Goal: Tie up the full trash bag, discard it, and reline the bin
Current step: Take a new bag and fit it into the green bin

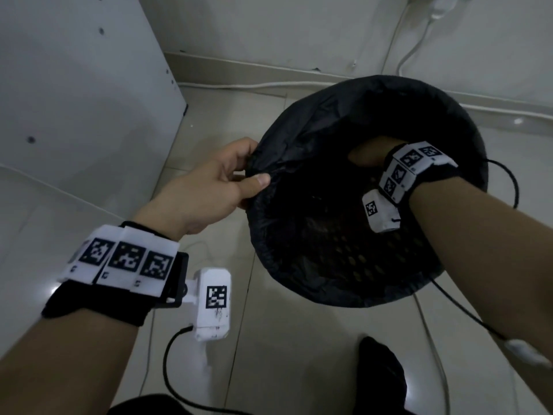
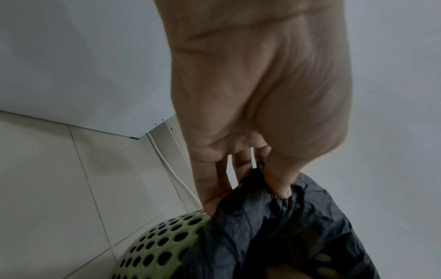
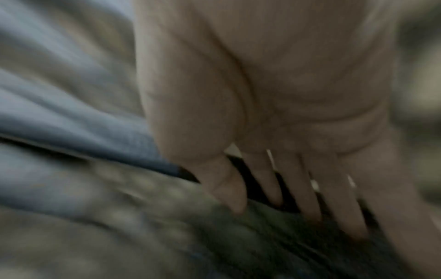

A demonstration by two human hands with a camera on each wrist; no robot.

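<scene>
Hands first: the left hand (image 1: 209, 187) pinches the gathered edge of the black bag (image 1: 302, 151) between thumb and fingers at the bin's near-left rim; the left wrist view shows crinkled plastic bunched under the thumb. The right hand (image 1: 371, 152) reaches down inside the bag, fingers straight and spread in the blurred right wrist view, holding nothing that can be made out. The bag is thin, matte and wrinkled, draped over the rim of the bin (image 2: 155, 251), a pale green round basket with perforated walls that show faintly through the plastic. The bin stands on the tiled floor (image 1: 269, 339) near the wall (image 1: 299, 40). A white cabinet (image 1: 74, 85) stands to its left, with bare tiles between them. A white cable (image 1: 239, 84) runs along the wall's base.
</scene>
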